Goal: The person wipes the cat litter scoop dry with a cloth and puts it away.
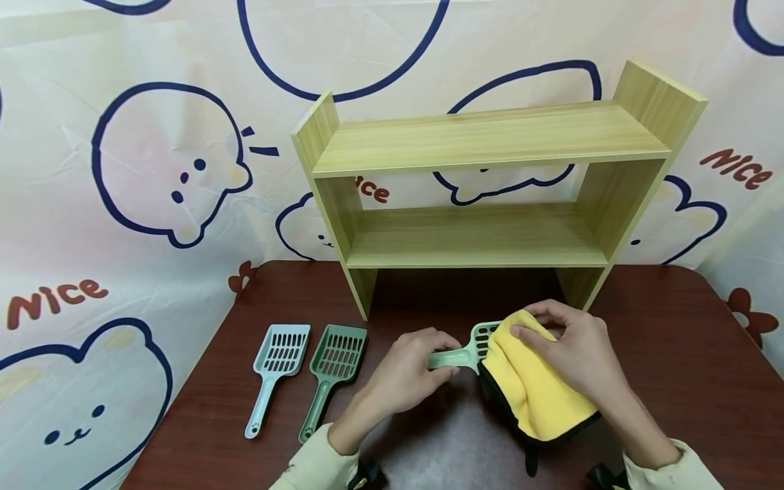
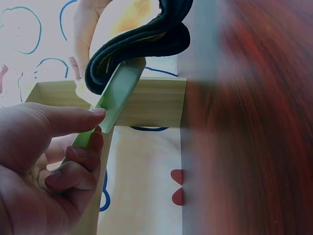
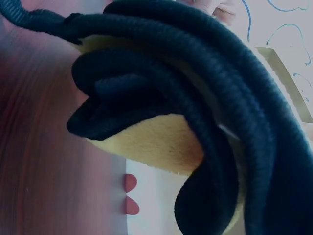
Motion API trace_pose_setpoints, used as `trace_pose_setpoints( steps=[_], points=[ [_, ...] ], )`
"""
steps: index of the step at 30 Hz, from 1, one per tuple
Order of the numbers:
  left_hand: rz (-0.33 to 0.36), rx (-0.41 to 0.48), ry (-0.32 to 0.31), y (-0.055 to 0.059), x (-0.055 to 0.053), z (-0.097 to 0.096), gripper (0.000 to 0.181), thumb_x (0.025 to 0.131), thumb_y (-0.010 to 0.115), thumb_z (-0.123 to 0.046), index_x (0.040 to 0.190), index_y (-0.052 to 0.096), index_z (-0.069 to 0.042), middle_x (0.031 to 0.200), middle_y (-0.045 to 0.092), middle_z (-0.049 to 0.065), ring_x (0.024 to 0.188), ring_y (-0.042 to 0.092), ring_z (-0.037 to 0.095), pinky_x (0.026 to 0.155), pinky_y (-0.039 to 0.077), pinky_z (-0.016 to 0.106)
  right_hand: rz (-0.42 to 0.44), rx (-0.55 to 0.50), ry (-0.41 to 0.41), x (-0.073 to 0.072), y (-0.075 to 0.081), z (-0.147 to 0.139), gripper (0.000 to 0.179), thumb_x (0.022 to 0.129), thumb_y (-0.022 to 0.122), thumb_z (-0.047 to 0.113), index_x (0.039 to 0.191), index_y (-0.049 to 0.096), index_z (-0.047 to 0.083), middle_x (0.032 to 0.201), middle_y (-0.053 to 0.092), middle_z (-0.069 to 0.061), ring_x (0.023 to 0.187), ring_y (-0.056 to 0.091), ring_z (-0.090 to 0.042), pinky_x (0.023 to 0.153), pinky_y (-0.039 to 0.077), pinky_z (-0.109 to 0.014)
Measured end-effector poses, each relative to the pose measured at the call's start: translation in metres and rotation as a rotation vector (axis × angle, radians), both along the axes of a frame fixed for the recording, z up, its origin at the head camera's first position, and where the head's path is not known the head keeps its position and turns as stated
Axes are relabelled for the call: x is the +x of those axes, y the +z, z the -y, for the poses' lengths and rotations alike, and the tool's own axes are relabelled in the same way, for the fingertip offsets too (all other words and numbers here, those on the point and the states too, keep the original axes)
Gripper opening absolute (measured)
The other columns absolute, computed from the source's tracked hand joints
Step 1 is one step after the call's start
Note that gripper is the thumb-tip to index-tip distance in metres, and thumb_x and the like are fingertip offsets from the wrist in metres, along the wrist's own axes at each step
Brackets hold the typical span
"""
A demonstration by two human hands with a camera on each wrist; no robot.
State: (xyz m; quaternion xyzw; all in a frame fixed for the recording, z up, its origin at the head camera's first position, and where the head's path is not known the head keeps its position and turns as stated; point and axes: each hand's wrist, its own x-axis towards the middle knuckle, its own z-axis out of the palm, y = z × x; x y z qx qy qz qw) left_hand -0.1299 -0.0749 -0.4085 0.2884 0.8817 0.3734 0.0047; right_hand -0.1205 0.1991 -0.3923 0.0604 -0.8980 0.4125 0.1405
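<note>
A light green slotted litter scoop [image 1: 481, 340] is held above the table by its handle, which my left hand [image 1: 409, 371] pinches between thumb and fingers. My right hand [image 1: 576, 347] grips a yellow cloth [image 1: 539, 381] with dark edging, draped over the scoop's right part and hiding much of its slotted head. In the left wrist view the scoop's green side [image 2: 122, 90] shows beneath the folded dark edge of the cloth [image 2: 142, 46]. Dark folds of the cloth [image 3: 220, 112] fill most of the right wrist view, where the right fingers are largely hidden.
On the left of the dark red-brown table [image 1: 202, 408] lie a pale blue scoop [image 1: 282, 350] and a darker green scoop [image 1: 339, 354], side by side. A light wooden shelf [image 1: 478, 235] stands at the back. Behind it hangs a printed cloth backdrop [image 1: 171, 286].
</note>
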Motion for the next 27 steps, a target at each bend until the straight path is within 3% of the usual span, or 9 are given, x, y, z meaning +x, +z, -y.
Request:
trace_pose_setpoints(
  steps=[11,21,27],
  points=[
    [-0.002,-0.006,0.005,0.004,-0.004,0.008,0.020,0.093,0.084,-0.009,0.112,0.079,-0.014,0.102,0.074,-0.003,0.079,0.057,0.006,0.074,0.049,0.022,-0.037,0.048,-0.037,-0.004,0.005,-0.017,0.029,0.088,0.091,0.026,0.112,0.081,0.013,0.100,0.083,-0.009,0.074,0.066,0.009,0.059,0.050,-0.019],
    [-0.011,0.005,0.016,0.012,-0.009,0.018,0.021,0.095,0.083,-0.012,0.115,0.079,-0.015,0.104,0.074,-0.005,0.081,0.058,0.007,0.074,0.050,0.024,-0.047,0.070,-0.126,-0.004,0.016,-0.037,0.028,0.091,0.088,0.034,0.111,0.082,0.015,0.098,0.083,-0.009,0.074,0.060,0.008,0.064,0.046,-0.015],
    [-0.001,0.019,0.017,0.012,-0.009,0.019,0.020,0.095,0.083,-0.013,0.114,0.078,-0.015,0.102,0.073,-0.005,0.080,0.057,0.007,0.073,0.049,0.024,-0.055,0.066,-0.119,-0.004,0.015,-0.035,0.026,0.091,0.088,0.034,0.110,0.082,0.017,0.096,0.083,-0.007,0.073,0.061,0.004,0.063,0.046,-0.017]
  ],
)
